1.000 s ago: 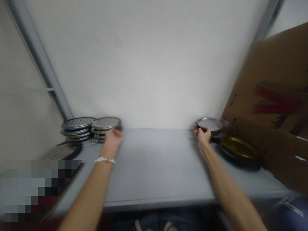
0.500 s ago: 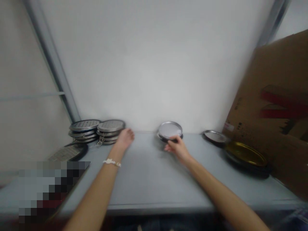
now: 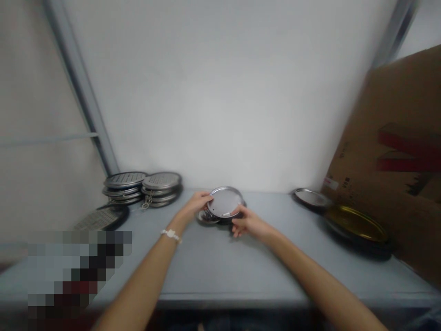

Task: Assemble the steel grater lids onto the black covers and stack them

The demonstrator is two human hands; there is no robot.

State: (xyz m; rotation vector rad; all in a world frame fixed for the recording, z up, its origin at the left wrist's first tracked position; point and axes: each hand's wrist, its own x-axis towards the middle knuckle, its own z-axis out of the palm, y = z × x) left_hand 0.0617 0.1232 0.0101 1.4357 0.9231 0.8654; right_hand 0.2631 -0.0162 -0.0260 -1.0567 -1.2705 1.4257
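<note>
A round silver metal lid (image 3: pixel 224 202) with a dark underside is held tilted above the middle of the grey table (image 3: pixel 206 271). My left hand (image 3: pixel 195 205) grips its left rim, and my right hand (image 3: pixel 245 221) grips its lower right rim. A dark, patterned metal disc (image 3: pixel 207 217) shows beneath the lid's left side, partly hidden by it. Two stacks of perforated metal lids (image 3: pixel 143 187) stand to the left of my left hand, apart from it. A white bracelet (image 3: pixel 171 236) circles my left wrist.
A dark-rimmed grater-like disc (image 3: pixel 105 218) lies at the left. A silver lid (image 3: pixel 311 198) and a gold-coloured lid (image 3: pixel 356 230) lie at the right, against a leaning cardboard sheet (image 3: pixel 389 156). A white wall (image 3: pixel 220 92) backs the table. A pixelated patch (image 3: pixel 76 271) covers the lower left.
My left hand has moved right from the stacks to the lid's rim. My right hand and the lid have come lower and slightly left, and the patterned disc now shows beneath it.
</note>
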